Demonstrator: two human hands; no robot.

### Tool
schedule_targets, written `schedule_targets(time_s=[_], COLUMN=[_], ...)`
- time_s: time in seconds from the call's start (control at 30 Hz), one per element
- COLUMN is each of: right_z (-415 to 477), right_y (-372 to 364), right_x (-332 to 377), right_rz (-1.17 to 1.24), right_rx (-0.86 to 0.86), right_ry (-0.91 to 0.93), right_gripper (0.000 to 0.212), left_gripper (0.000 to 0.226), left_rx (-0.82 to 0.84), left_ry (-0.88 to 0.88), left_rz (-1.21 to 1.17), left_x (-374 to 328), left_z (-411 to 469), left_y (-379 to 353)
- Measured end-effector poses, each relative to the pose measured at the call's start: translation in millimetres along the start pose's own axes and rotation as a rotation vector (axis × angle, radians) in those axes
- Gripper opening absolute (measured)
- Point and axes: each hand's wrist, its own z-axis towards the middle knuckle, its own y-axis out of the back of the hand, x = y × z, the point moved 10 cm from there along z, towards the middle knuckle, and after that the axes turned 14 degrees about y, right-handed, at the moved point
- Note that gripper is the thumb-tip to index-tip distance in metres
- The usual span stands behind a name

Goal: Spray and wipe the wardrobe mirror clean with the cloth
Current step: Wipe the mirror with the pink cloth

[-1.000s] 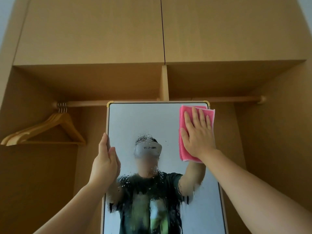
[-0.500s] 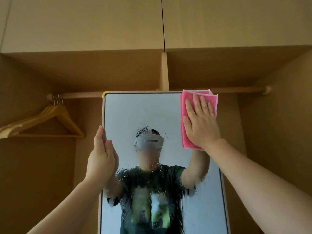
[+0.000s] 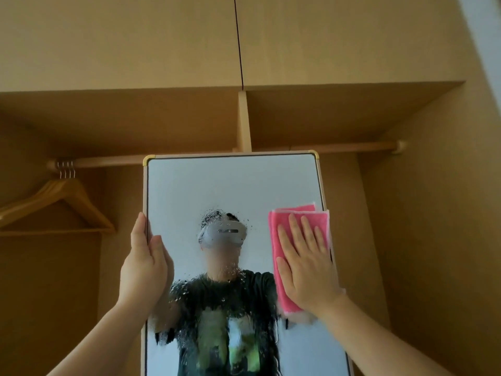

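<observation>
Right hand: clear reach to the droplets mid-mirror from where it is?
Probably yes. The right hand presses the cloth on the mirror beside the droplets; only bare glass lies between them.

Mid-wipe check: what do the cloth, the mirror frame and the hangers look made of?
Cloth: pink, fuzzy matte fabric with pale edging, likely microfibre. Mirror frame: pale matte strip with shiny gold corner caps; metal or plastic, cannot tell. Hangers: light wood with a smooth sheen, on thin silvery hooks, probably metal.
</observation>
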Motion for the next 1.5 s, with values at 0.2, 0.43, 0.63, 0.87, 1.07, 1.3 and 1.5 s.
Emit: schedule_targets(time_s=[0.2,0.43,0.63,0.87,1.07,1.3,1.5], right_z=[-37,-33,-17,18,97,142,147], right_y=[-17,-15,-18,2,26,42,45], right_x=[24,25,23,22,4,0,2], right_rz=[0.008,0.004,0.017,-0.013,-0.053,-0.066,-0.068], right_rx=[0.064,0.078,0.123,0.078,0.058,0.006,-0.015], right_ry=[0.035,0.055,0.113,0.174,0.117,0.084,0.082], right_gripper=[0.059,0.06,0.06,0.059,0.061,0.059,0.059], left_gripper=[0.053,0.051,0.051,0.051,0.052,0.051,0.051], left_rx=[0.001,-0.014,-0.007,-0.001,0.007,0.005,0.005], left_ry=[-0.018,0.025,0.022,0.022,0.031,0.03,0.035], left_rz=[-0.008,0.002,-0.001,-0.009,-0.018,-0.037,-0.052], left_x=[-6,2,0,-2,1,-2,-3], left_z=[-5,-2,-3,-5,-4,-7,-8], left_y=[1,2,2,3,2,6,7])
